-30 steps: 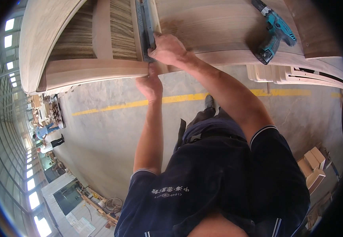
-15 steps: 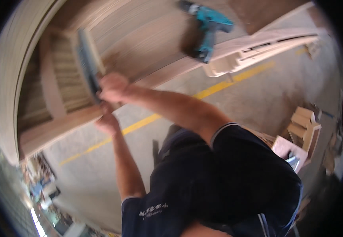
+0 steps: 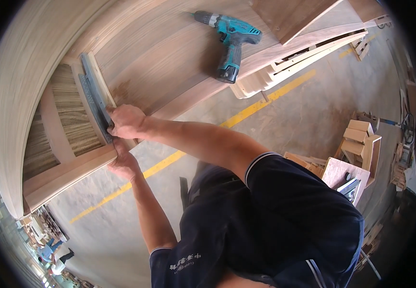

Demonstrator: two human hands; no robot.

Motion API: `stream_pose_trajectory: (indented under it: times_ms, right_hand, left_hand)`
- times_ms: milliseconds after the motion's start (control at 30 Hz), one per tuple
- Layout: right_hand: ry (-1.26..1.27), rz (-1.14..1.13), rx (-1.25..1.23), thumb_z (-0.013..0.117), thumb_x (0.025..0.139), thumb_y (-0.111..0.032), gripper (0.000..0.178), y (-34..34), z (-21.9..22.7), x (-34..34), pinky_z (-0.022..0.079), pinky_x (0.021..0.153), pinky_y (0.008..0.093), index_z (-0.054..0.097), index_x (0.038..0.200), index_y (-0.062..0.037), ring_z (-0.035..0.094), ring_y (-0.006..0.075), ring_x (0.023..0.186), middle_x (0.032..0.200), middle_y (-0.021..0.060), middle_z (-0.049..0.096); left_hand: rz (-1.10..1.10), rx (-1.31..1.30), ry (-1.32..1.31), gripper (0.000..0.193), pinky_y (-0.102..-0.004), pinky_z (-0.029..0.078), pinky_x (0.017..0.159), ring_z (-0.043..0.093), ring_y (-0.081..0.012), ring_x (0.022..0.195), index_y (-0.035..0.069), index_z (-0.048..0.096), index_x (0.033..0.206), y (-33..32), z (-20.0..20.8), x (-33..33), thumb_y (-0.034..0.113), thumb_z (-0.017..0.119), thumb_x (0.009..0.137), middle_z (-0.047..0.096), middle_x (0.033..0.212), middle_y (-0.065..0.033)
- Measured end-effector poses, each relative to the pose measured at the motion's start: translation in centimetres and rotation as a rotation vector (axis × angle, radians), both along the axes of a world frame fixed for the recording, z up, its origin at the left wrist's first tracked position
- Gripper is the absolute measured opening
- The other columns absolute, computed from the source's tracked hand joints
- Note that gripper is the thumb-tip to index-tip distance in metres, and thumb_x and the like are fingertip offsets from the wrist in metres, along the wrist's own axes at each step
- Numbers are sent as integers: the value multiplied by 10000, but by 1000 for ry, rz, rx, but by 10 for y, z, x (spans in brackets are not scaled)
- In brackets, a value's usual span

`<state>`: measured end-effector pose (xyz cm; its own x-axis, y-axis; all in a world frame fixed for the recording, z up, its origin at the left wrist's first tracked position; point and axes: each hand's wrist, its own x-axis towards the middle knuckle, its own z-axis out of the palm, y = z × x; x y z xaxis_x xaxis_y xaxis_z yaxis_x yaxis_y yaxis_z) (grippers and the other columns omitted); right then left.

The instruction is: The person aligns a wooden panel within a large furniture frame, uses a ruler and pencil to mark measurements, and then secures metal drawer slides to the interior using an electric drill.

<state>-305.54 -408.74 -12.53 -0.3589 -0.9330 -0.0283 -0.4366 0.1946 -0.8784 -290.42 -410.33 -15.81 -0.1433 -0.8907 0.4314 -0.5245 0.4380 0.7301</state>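
Right hand (image 3: 127, 122) grips the metal rail (image 3: 93, 93); left hand (image 3: 125, 165), hold unclear, meets its front end; open, grained panel (image 3: 157, 60) right of it.

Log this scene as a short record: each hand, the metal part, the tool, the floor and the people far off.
Right hand: fingers at the near end of a long grey metal rail
Left hand: just below the right; exact contact unclear
Metal part: the rail, alongside a pale wooden strip
Tool: teal-and-black cordless drill, lying on a broad brown wooden panel
Floor: grey concrete with a painted yellow line
Background: two people, small, lower left
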Motion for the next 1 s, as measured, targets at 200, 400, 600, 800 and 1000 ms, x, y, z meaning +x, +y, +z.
stream_pose_trajectory:
  times_ms: [200,400,600,800,1000]
  right_hand:
    - [88,32,-2,691,861,-353,478,-4,-1,-5,559,744,477,614,1159,13,698,391,820,831,229,699]
    - [183,-20,-97,714,855,-398,687,-10,-14,-2,557,819,458,553,1280,117,693,419,891,938,280,695]
    - [226,-18,-154,719,857,-412,683,-10,-21,-1,566,780,422,566,1242,132,697,411,870,909,287,691]
    - [134,-64,-134,722,845,-365,687,-11,-18,-1,558,816,440,527,1342,68,689,422,899,910,292,686]
    - [183,18,-22,642,877,-470,576,-1,-11,4,551,694,504,595,1179,18,686,412,814,833,226,693]
  left_hand:
    - [-189,121,149,220,-297,507,836,622,-126,901,-29,699,1055,-18,-37,27,143,731,922,707,972,-42]
    - [-252,336,430,188,-273,500,823,628,-101,896,-39,685,1052,4,-11,16,98,703,924,723,981,-54]
    - [-204,298,314,144,-257,495,762,603,-79,815,-32,699,988,6,-6,17,94,691,917,715,892,-34]
    - [-237,337,242,146,-265,499,763,605,-87,819,-29,708,978,-7,-12,20,98,715,904,711,895,-28]
    - [-311,276,315,233,-358,536,795,647,-161,879,-46,723,1014,-12,-30,26,175,675,959,727,968,-94]
